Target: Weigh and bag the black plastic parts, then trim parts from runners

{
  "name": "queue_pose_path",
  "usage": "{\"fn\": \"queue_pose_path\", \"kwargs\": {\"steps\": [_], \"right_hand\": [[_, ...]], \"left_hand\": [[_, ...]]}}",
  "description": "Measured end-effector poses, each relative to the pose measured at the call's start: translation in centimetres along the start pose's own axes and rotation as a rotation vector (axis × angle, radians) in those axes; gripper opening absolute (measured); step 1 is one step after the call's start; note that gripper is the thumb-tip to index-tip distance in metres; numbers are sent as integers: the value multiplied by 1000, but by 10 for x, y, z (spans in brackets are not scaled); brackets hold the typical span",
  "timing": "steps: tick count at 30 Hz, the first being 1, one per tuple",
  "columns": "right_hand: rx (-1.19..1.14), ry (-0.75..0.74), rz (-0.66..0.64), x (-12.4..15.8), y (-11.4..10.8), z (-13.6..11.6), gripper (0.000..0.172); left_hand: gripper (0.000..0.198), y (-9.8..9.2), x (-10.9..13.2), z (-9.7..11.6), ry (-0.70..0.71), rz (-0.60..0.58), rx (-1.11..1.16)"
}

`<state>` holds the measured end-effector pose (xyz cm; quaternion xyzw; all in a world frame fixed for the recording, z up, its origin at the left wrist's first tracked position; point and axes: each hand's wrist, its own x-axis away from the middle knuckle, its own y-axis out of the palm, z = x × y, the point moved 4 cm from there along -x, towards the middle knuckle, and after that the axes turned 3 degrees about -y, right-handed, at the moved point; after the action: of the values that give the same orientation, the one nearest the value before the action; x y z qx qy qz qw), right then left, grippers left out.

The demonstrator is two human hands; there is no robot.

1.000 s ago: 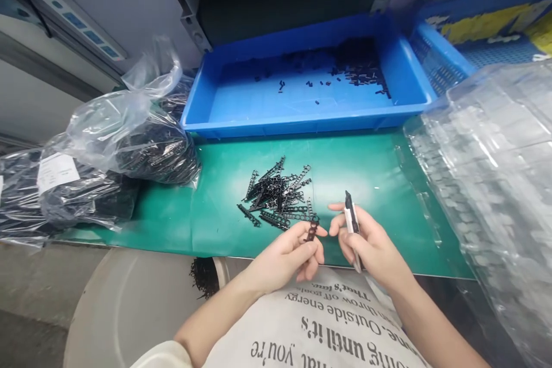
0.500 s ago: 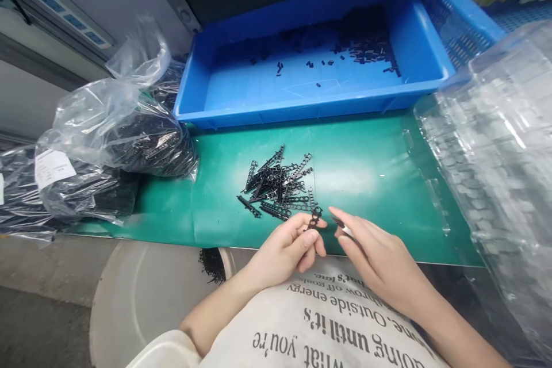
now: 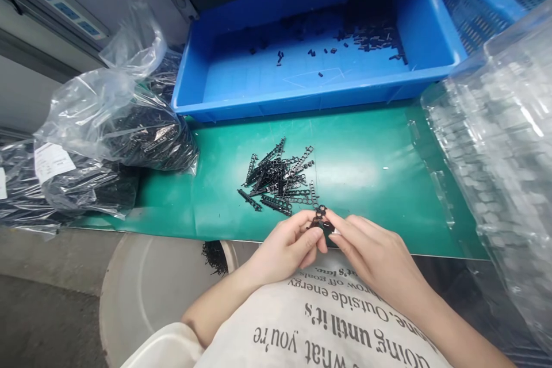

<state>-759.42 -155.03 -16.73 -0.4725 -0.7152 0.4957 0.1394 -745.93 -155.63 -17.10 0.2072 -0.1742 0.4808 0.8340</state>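
At the table's front edge, my left hand [image 3: 287,244] is closed on a black plastic strip with round holes [image 3: 320,214], pinched between thumb and fingers. My right hand [image 3: 366,238] meets it from the right, thumb and forefinger closed around a small dark piece [image 3: 330,226] that touches or nearly touches the strip. A white bit shows by the right fingertips; what it is I cannot make out. Just beyond my hands, a loose pile of similar black strips [image 3: 276,175] lies on the green tabletop [image 3: 357,144].
A blue bin [image 3: 259,106] with small black pieces [image 3: 375,39] stands at the back. Clear bags of black parts [image 3: 146,141] sit left, stacked clear plastic trays [image 3: 509,126] right. Below the table edge is a large pale tub [image 3: 129,293]. A blue basket [image 3: 470,6] stands back right.
My right hand has moved left, bringing the small dark piece up to the strip in my left hand. The gap between the hands has closed.
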Motion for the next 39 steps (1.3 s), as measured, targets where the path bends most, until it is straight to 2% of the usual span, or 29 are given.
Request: {"fn": "queue_pose_path", "kwargs": {"steps": [10,19,28,31,32,33,36,37,39], "right_hand": [[-46,31,1,3,4,1,33],[-20,30,4,-3,1,-2,34],[-30,92,21,0,8,1,34],[-79,120,45,-1,8,1,33],[-108,138,44,-1,9,2,33],[-139,163,39,-1,9,3,33],[-215,253,15,-1,10,8,32],[-229,277,12,0,11,10,32],[-241,309,8,0,13,12,32]], "left_hand": [[17,1,-2,1,-9,0,-39],[18,-2,-5,-8,-29,98,-134],[28,-1,-5,-10,-83,117,-132],[27,-5,-6,-9,-36,117,-230],[27,-10,-7,-6,13,174,-315],[25,-17,-7,-3,77,280,-420],[17,-42,-3,7,233,729,-742],[16,-47,-4,7,240,830,-831],[21,-54,-8,4,191,909,-992]]}}
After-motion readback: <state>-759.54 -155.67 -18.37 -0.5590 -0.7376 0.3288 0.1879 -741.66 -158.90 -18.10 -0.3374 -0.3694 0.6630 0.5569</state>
